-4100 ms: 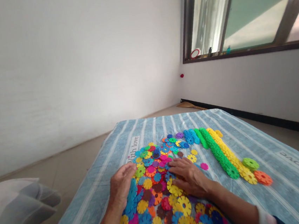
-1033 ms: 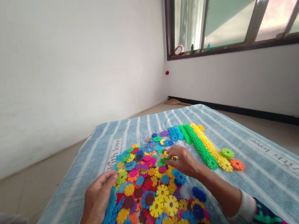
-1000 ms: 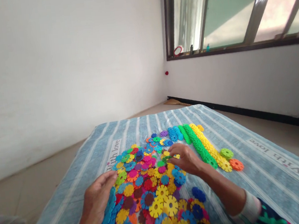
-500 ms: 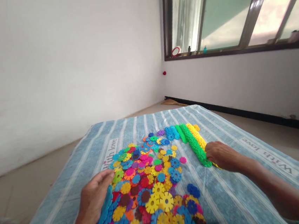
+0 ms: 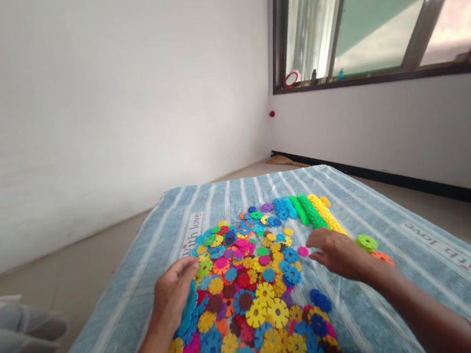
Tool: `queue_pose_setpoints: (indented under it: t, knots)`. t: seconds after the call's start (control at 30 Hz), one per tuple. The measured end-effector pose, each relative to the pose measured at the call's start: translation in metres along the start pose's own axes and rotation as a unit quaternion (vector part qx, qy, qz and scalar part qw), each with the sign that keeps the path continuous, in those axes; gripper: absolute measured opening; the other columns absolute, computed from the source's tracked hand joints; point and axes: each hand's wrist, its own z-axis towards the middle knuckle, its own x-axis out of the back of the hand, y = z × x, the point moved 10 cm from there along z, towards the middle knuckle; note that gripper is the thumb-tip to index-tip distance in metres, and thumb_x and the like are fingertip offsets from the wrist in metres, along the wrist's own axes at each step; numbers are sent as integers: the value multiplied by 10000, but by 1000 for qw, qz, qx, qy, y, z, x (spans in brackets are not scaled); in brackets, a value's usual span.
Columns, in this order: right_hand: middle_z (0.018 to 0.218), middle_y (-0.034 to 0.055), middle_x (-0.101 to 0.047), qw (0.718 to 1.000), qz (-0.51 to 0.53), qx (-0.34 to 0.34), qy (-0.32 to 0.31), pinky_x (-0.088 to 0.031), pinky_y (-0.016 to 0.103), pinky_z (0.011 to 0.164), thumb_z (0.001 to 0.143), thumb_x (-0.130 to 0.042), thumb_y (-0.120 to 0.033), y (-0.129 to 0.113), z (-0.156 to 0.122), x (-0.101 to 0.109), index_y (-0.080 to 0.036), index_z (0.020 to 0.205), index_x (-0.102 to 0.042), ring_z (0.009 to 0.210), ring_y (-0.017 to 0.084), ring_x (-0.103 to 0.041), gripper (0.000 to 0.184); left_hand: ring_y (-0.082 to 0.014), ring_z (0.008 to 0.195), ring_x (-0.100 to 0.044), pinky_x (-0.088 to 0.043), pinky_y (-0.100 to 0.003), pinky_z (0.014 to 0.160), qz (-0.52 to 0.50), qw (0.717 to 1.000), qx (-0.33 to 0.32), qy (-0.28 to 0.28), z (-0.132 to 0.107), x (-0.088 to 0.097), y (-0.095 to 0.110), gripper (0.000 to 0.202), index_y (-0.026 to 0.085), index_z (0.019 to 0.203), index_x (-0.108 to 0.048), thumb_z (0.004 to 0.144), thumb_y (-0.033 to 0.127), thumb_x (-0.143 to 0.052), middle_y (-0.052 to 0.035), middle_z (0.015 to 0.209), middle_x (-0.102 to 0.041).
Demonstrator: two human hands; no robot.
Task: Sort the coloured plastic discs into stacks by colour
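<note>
A wide heap of colourful notched plastic flower discs (image 5: pixel 257 313) is spread over a striped cloth. My left hand (image 5: pixel 175 290) rests at the heap's left edge, its loosely bent fingertips beside a light green disc (image 5: pixel 205 267). No held piece shows in it. My right hand (image 5: pixel 337 253) hovers at the right of the heap, thumb and fingers apart, close to a single pink disc (image 5: pixel 303 251). Behind it lie sorted rows of overlapping discs: a green row (image 5: pixel 311 212), a yellow row (image 5: pixel 326 212) and shorter blue stacks (image 5: pixel 281 209). My right hand covers the near end of the green row.
Beyond my right wrist lie light green discs (image 5: pixel 367 242) and orange discs (image 5: pixel 383 258). The blue striped cloth (image 5: pixel 124 281) covers the bed-like surface. White walls, a window (image 5: pixel 374 19) and a broom (image 5: pixel 284 161) on the floor are farther off.
My right hand has left the near end of the green and yellow rows, moved left towards the pink disc, and spread its fingers. The view has turned slightly left. My left hand stays at the heap.
</note>
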Motion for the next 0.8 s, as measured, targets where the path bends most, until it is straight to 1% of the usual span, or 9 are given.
queue_pose_setpoints:
  t: [0.07,0.13,0.2,0.27,0.43,0.53,0.6,0.7,0.8]
  knots:
    - [928,70,-684,999,28,35,7,-439,306,826,885,-582,-201,-26,15,-8,-183,824,-673,966,218,-620,112,-257,879,-701,-545,-301,818,-1,1000,5,-1,-1,0,-1,374,201,857,-740,602,469,-686,-39,890,-774]
    - [917,70,-683,998,38,53,14,-436,295,825,875,-594,-190,-47,32,-15,-178,812,-669,967,213,-616,99,-260,889,-699,-542,-306,823,-1,1000,1,1,-2,1,0,370,198,852,-741,605,468,-680,-41,894,-774]
    - [939,71,-682,997,38,57,17,-436,285,820,880,-591,-197,-62,48,-22,-175,820,-670,967,204,-612,102,-261,886,-698,-542,-310,818,-2,1000,-4,1,-4,1,2,359,198,849,-742,611,460,-677,-40,888,-774]
    - [975,80,-681,998,32,53,14,-436,281,831,883,-595,-216,-70,62,-29,-167,832,-674,979,201,-606,106,-260,876,-699,-541,-314,818,-5,1000,-8,-1,-4,1,2,355,197,850,-742,618,457,-676,-39,877,-773]
    - [972,104,-674,1000,-14,26,-4,-429,321,874,893,-580,-296,-73,84,-48,-152,823,-704,1016,232,-583,203,-256,874,-698,-537,-316,836,-11,1000,-3,-3,-3,-1,0,364,195,852,-740,618,465,-675,-37,868,-772]
    - [995,117,-674,999,-39,20,-12,-427,356,882,907,-551,-319,-74,89,-54,-163,810,-720,1060,262,-562,249,-255,870,-699,-545,-304,806,-16,1000,7,-1,-3,-2,-1,356,199,844,-739,607,458,-677,-33,864,-773]
    - [987,115,-677,998,-45,33,-12,-428,372,878,916,-534,-309,-79,89,-56,-184,783,-718,1058,271,-558,259,-254,867,-700,-547,-298,799,-15,1000,10,3,-3,-1,0,348,207,831,-741,595,456,-683,-27,855,-773]
    - [941,93,-677,998,-28,62,12,-424,367,876,942,-488,-262,-83,89,-52,-222,752,-697,1019,251,-568,285,-251,856,-701,-549,-288,796,-11,1000,14,11,-3,1,4,326,222,798,-742,574,454,-688,-16,838,-773]
    - [929,68,-669,995,22,72,66,-431,357,882,959,-460,-231,-69,89,-39,-227,760,-670,975,222,-577,290,-249,850,-702,-551,-282,784,-10,1000,17,14,-3,2,7,312,233,776,-743,559,451,-689,-10,833,-775]
